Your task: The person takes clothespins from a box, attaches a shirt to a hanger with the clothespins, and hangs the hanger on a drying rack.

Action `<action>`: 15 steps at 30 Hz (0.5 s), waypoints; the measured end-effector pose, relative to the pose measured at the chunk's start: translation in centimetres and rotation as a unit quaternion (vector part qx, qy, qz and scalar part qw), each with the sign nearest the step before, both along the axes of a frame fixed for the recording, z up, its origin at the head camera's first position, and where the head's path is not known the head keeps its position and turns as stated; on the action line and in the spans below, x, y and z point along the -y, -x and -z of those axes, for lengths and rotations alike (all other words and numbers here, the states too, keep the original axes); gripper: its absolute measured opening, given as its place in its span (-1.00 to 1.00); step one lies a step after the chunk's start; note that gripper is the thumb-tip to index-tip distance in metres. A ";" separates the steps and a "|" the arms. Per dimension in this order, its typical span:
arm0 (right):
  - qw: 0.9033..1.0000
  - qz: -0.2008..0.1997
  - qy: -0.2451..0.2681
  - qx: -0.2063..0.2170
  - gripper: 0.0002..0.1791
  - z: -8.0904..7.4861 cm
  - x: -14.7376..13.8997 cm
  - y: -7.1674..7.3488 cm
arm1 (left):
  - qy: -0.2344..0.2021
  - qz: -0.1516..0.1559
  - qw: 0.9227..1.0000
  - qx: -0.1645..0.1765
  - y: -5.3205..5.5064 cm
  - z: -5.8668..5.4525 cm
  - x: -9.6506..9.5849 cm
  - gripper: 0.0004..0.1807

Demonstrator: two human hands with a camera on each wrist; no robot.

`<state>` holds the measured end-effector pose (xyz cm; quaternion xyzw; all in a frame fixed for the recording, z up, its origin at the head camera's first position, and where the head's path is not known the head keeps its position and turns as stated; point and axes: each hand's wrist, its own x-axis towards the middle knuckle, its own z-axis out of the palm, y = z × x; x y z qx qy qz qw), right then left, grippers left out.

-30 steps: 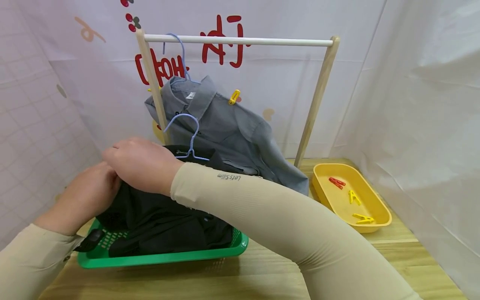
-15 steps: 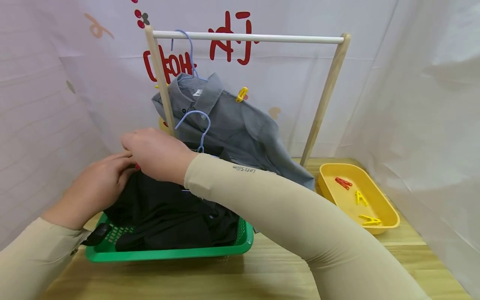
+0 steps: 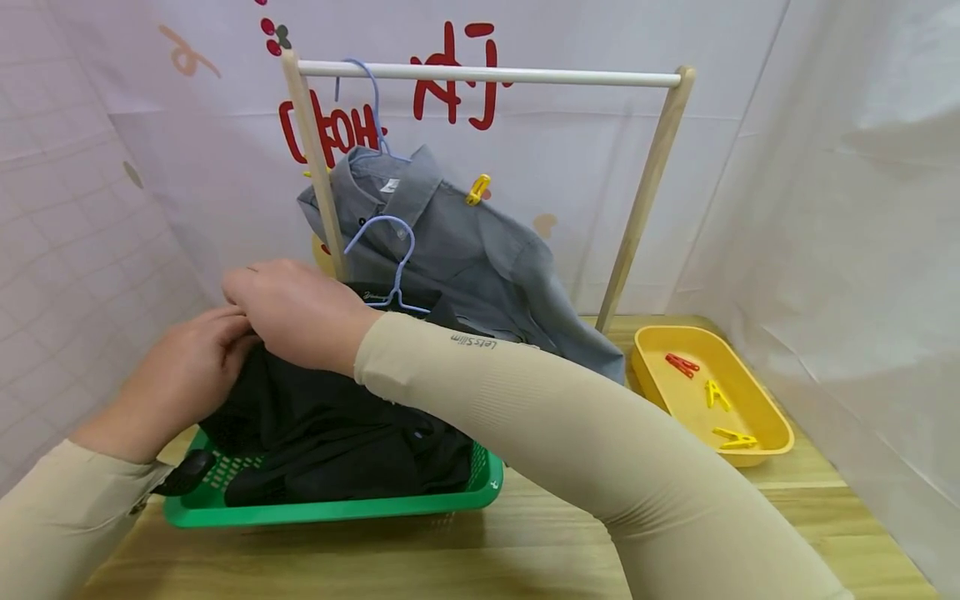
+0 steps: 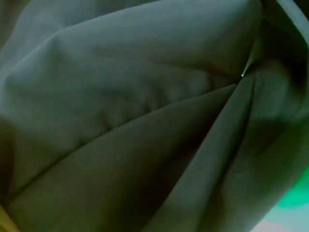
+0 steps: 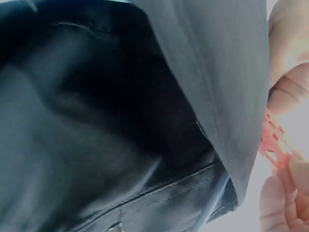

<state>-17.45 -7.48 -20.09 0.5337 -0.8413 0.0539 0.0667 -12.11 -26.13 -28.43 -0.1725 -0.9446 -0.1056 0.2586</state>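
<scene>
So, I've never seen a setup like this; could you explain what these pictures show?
There is no machine, just a person's left hand and right hand. The wide picture comes from a camera on the head, looking down; the two close ones come from a camera on each wrist.

On the table stands a green basket with a black garment bunched in and above it, a blue hanger at its neck. Behind, a grey shirt hangs from a rack. The yellow tray on the right holds clips.

The right wrist picture shows fingers pinching a red clip beside the garment; I can't tell which hand's. The left one shows mostly dark cloth.
</scene>
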 end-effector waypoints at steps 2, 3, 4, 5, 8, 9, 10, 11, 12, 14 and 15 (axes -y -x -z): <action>1.000 -0.001 0.009 0.004 -0.82 -0.1 0.1 -0.2 | 0.003 -0.004 1.000 -0.015 -0.1 0.0 0.0 -0.83; 1.000 -0.003 0.013 0.006 -0.81 -0.1 0.1 -0.2 | 0.004 -0.005 1.000 -0.020 -0.1 0.0 0.1 -0.83; 1.000 -0.005 0.015 0.005 -0.81 -0.1 0.1 -0.3 | 0.005 -0.007 1.000 -0.022 -0.2 0.0 0.1 -0.83; 1.000 -0.006 0.016 0.006 -0.82 -0.1 0.1 -0.3 | 0.006 -0.009 1.000 -0.023 -0.2 0.0 0.1 -0.84; 1.000 -0.004 0.010 -0.003 -0.83 -0.1 0.1 -0.4 | 0.008 -0.012 1.000 -0.016 -0.3 0.0 -0.1 -0.82; 1.000 0.000 0.005 -0.008 -0.83 -0.2 0.1 -0.3 | 0.006 -0.015 1.000 -0.012 -0.4 -0.1 -0.2 -0.81; 1.000 0.001 0.000 -0.019 -0.83 -0.2 0.1 -0.3 | 0.004 -0.019 1.000 -0.008 -0.4 -0.2 -0.2 -0.82; 0.999 0.001 -0.008 -0.035 -0.82 -0.2 0.0 -0.3 | 0.002 -0.023 1.000 -0.003 -0.4 -0.3 -0.3 -0.82; 0.999 0.001 -0.016 -0.052 -0.82 -0.1 0.0 -0.3 | 0.000 -0.026 1.000 0.003 -0.4 -0.4 -0.4 -0.82; 0.997 0.001 -0.023 -0.077 -0.81 0.0 -0.1 -0.3 | -0.003 -0.029 1.000 0.008 -0.4 -0.5 -0.5 -0.82; 0.997 0.003 -0.023 -0.078 -0.81 0.0 -0.1 -0.3 | -0.004 -0.028 1.000 0.009 -0.4 -0.5 -0.5 -0.82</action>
